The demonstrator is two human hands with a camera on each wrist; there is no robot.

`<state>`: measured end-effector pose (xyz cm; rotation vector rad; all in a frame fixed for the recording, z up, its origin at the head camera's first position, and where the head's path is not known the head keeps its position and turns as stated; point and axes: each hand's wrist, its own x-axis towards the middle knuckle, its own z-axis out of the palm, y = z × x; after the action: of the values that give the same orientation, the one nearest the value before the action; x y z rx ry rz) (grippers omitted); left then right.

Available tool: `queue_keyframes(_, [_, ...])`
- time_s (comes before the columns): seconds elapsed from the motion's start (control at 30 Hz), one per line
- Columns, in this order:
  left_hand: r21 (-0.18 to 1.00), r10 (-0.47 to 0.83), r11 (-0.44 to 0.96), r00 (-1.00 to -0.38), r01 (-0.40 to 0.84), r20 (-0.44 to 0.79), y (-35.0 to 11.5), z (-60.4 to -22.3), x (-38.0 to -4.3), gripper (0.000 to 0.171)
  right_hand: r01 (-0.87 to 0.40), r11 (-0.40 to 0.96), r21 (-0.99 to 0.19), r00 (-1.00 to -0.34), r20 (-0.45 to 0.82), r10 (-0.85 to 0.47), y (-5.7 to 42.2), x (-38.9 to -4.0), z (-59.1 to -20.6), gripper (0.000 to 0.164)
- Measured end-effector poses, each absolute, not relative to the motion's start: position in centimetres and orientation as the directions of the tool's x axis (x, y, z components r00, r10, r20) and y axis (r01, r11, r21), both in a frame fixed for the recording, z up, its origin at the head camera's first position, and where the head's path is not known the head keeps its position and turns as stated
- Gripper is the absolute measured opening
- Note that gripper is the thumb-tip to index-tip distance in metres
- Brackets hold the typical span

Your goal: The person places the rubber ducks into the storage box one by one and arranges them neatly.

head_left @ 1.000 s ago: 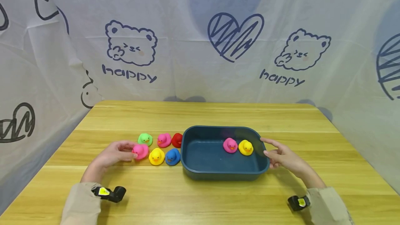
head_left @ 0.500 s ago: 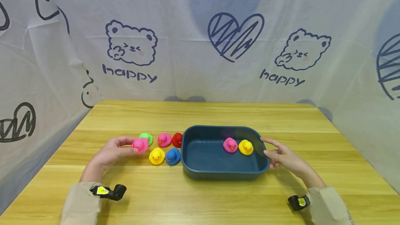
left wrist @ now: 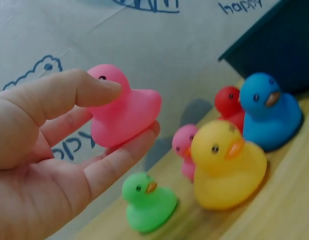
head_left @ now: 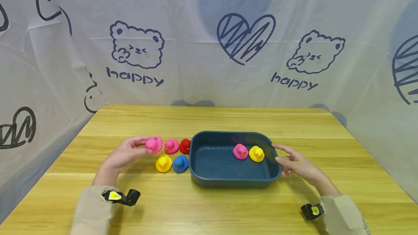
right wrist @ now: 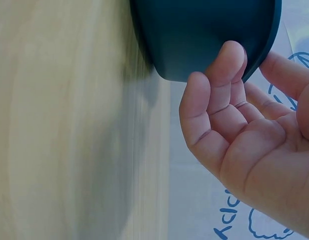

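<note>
My left hand (head_left: 125,153) pinches a pink rubber duck (left wrist: 125,110) between thumb and fingers, held above the table. In the left wrist view a green duck (left wrist: 149,201) stands below it; in the head view that duck is hidden. Right of my left hand stand another pink duck (head_left: 171,146), a red duck (head_left: 185,146), a yellow duck (head_left: 163,163) and a blue duck (head_left: 180,163). My right hand (head_left: 298,166) rests against the right end of a dark blue bin (head_left: 235,183), index fingertip and thumb touching its rim, the other fingers loosely bent by the outer wall.
Inside the bin, toward its right side, sit a pink duck (head_left: 240,152) and a yellow duck (head_left: 256,153). The wooden table (head_left: 209,209) runs back to a white printed curtain (head_left: 192,64). The bin's left end stands close beside the red and blue ducks.
My left hand has lifted the pink duck off the table and carried it up and to the right, so that it now covers the green duck in the head view. My right hand stays put.
</note>
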<state>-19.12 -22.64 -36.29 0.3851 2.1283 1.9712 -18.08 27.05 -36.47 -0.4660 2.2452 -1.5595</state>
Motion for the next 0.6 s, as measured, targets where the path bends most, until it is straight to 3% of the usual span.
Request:
queue_keyframes(0.33, [0.989,0.325,0.126,-0.945,0.078,0.033,-19.7,-35.4,-20.4,0.049,-0.05,0.33,-0.943,-0.879,-0.116,-0.463,27.2,-18.2,-36.6,0.06])
queue_keyframes(0.6, [0.99,0.313,0.137,-0.949,0.02,-0.024,-16.7,-34.5,-21.3,0.051,-0.051,0.347,-0.937,-0.883,-0.12,-0.454,27.3,-18.3,-36.7,0.06])
